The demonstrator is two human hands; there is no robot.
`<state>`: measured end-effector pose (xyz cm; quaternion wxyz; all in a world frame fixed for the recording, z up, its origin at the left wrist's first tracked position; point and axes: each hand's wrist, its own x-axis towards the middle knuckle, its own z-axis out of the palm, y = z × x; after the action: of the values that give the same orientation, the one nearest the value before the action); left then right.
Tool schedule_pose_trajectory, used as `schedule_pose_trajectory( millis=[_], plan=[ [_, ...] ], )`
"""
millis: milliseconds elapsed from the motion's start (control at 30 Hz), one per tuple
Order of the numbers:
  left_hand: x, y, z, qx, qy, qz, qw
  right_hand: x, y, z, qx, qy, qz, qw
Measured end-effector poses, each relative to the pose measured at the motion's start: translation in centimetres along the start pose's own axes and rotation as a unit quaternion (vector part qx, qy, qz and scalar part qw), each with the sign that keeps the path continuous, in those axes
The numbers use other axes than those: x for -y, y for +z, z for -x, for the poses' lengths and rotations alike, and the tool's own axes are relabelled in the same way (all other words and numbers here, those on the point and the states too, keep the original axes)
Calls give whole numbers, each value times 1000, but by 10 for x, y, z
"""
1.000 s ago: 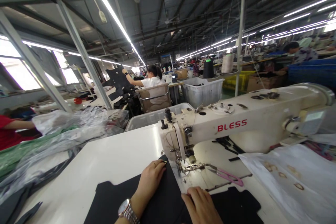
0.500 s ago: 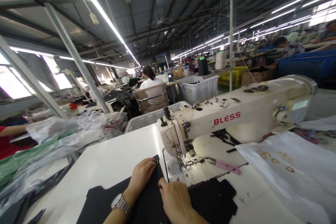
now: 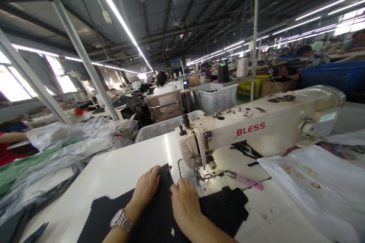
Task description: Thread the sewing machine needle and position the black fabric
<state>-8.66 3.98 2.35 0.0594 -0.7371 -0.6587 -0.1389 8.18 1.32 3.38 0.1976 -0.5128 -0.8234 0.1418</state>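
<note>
Black fabric (image 3: 155, 212) lies across the white table before the sewing machine (image 3: 256, 125), with a narrow strip reaching up between my hands. At the strip's left edge, my left hand (image 3: 146, 186), with a watch on the wrist, has its fingers closed on the fabric. My right hand (image 3: 185, 201) is closed at the strip's right edge, just left of the needle area; its fingertips curl onto the fabric. A small metal piece (image 3: 168, 169) shows near the strip's top end. Pink-handled snips (image 3: 249, 182) lie right of the presser foot.
White cloth with several small rings (image 3: 322, 186) is at the right. Plastic-wrapped material (image 3: 65, 152) is heaped at the left, beside a person's red sleeve (image 3: 11, 148). A grey bin (image 3: 215, 97) and a seated person (image 3: 164, 91) are beyond the table.
Both hands and the fabric have shifted slightly left. My left hand has moved off the metal piece at the strip's top, which now shows. A small pale mark is visible lower on the fabric.
</note>
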Motion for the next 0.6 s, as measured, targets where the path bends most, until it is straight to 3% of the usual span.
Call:
schedule_pose_trajectory(
  millis=[100, 167, 233, 300, 367, 467, 533, 600],
  plan=[
    [-15, -15, 14, -30, -7, 28, 999, -15, -18, 19, -18, -48, -85, 995],
    [-33, -30, 21, -77, 0, 106, 991, -29, -25, 32, -22, -70, -131, 989],
    [-56, -46, 25, -127, -3, 232, 964, -44, -28, 43, -21, -83, -155, 984],
    [-82, -58, 25, -137, -36, 355, 924, -56, -27, 52, -21, -91, -176, 980],
    [-108, -63, 21, -110, -104, 477, 866, -67, -26, 59, -17, -97, -192, 976],
    [-140, -57, 13, -68, -220, 645, 729, -79, -24, 68, -11, -109, -201, 973],
    [-158, -50, 9, -75, -271, 706, 650, -86, -23, 73, -14, -115, -201, 973],
    [-172, -42, 6, -112, -300, 732, 602, -93, -22, 78, -17, -125, -203, 971]
  ],
)
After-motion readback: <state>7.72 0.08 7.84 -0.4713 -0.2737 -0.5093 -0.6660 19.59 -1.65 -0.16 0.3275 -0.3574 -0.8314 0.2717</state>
